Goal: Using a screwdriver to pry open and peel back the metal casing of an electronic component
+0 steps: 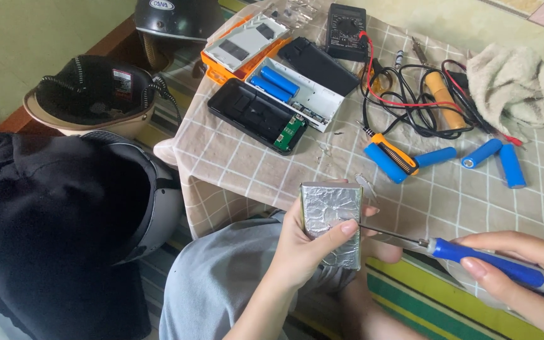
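Note:
My left hand [303, 242] grips a flat rectangular pack wrapped in silver foil [332, 220], thumb pressed on its face. My right hand [524, 274] holds a screwdriver with a blue handle [492, 264]; its thin metal shaft points left and the tip touches the foil near my thumb. Both hands work just off the near edge of a small table with a checked beige cloth [253, 170], above my lap.
On the table lie several blue cylindrical cells [483, 152], an open black case with a green circuit board [256, 116], a white case holding two blue cells [297, 91], a black multimeter [346, 26] with red and black leads, a soldering iron [443, 97], a beige rag [517, 79]. Helmets [89, 91] sit at left.

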